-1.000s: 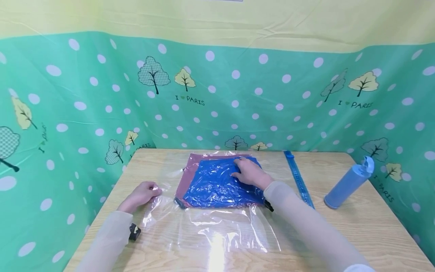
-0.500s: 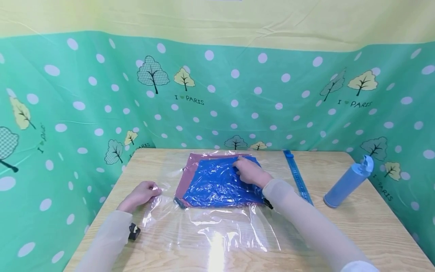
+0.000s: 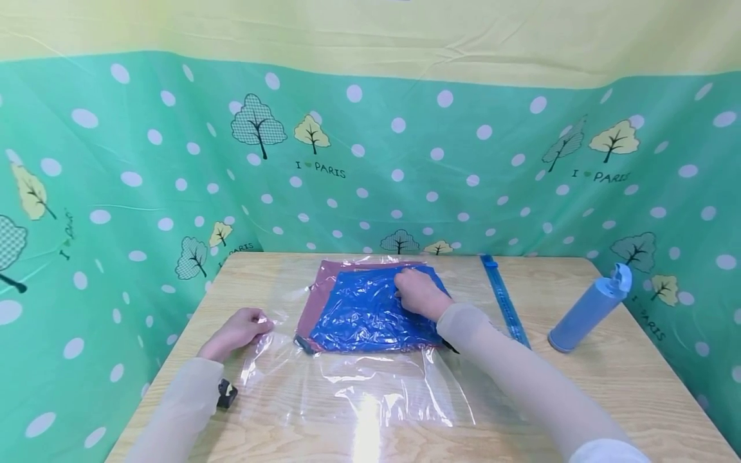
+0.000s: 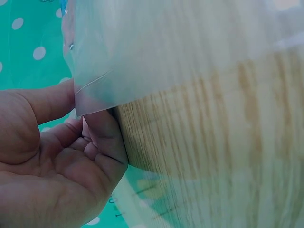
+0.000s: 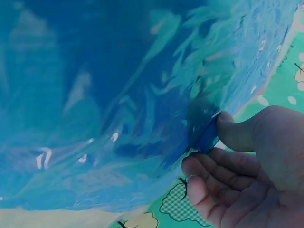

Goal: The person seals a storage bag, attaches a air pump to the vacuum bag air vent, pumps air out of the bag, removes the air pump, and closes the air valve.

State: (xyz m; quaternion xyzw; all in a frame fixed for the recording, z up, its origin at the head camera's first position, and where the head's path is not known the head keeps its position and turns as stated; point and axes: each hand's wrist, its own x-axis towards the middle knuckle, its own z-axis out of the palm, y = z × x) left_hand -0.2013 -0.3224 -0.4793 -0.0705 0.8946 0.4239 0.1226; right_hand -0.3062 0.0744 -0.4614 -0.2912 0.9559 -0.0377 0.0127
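In the head view, a large transparent plastic bag (image 3: pixel 376 392) lies on the table. A folded blue cloth (image 3: pixel 370 315) is inside it, on top of a pinkish-red one (image 3: pixel 315 302). My left hand (image 3: pixel 240 328) pinches the bag's left edge between thumb and fingers; the left wrist view has the film's corner at the thumb tip. On the upper right of the blue cloth, my right hand (image 3: pixel 419 292) has its fingers curled. In the right wrist view, the thumb and fingers pinch a bit of shiny film with blue in it.
A blue ribbed strip (image 3: pixel 502 299) runs along the bag's right side. Farther right, a blue cylindrical pump (image 3: pixel 585 315) stands tilted on the wooden table (image 3: pixel 538 411). A green dotted curtain (image 3: pixel 370 180) hangs behind the table and at both sides.
My right hand's thumb and fingers have drawn together, gathering the film over the blue cloth. My left hand keeps its pinch on the bag's edge.
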